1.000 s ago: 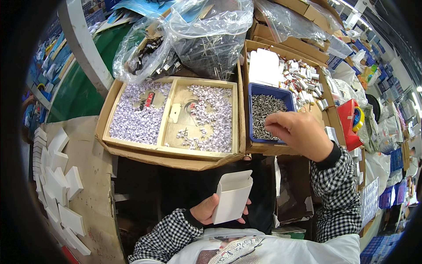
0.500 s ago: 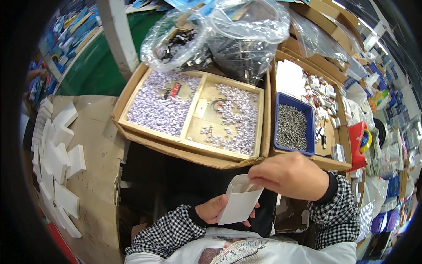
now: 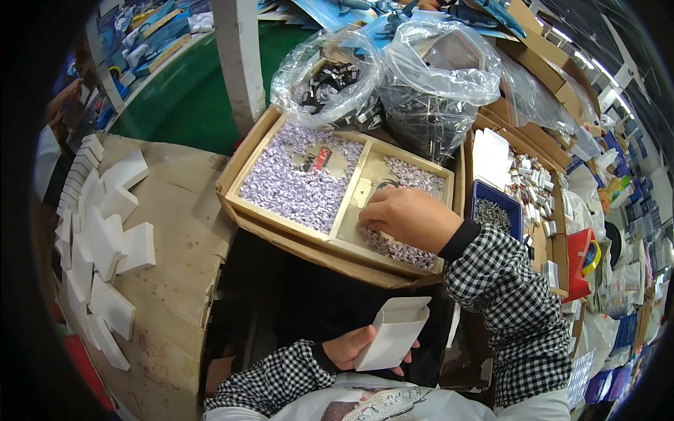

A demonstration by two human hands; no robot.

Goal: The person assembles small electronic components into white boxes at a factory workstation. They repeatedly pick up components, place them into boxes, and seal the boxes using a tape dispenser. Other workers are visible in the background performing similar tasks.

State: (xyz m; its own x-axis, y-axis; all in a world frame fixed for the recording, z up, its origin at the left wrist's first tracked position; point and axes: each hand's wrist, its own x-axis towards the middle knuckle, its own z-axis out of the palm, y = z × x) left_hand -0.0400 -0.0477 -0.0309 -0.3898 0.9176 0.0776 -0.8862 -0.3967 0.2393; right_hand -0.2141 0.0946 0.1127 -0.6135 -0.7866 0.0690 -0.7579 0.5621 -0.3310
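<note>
White box (image 3: 393, 335) in left hand (image 3: 349, 349), right hand (image 3: 405, 217) pinching pellets (image 3: 400, 247)

Above the divided cardboard tray (image 3: 281, 217) the air is open, so a hand can drop in from the near side. Two bulging plastic bags (image 3: 393, 77) crowd its far edge, and a white post (image 3: 239, 63) stands behind-left. Stacked white boxes (image 3: 98, 231) line the bench's left side; a blue bin (image 3: 498, 214) flanks the right.

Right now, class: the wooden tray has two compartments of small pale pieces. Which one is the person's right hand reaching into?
The right-hand compartment: the right hand rests on its pieces, just past the wooden divider. The fuller left compartment is untouched.
</note>
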